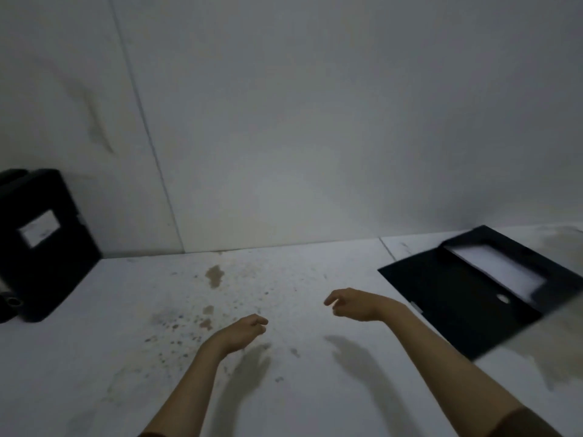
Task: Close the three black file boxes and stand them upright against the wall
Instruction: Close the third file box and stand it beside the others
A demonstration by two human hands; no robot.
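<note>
A black file box (44, 244) with a white label stands upright against the wall at the far left. Another black file box (467, 298) lies flat and open on the floor at the right, white paper showing inside it. My left hand (243, 332) hovers above the stained floor in the middle, fingers loosely curled, holding nothing. My right hand (353, 304) hangs a little higher and to the right, fingers apart and drooping, just left of the open box and not touching it. A third box is not in view.
The white wall (315, 121) rises straight ahead, meeting the floor along a seam. The pale floor (220, 279) carries brown stains and specks. A small dark round object (12, 301) sits at the far left edge by the upright box.
</note>
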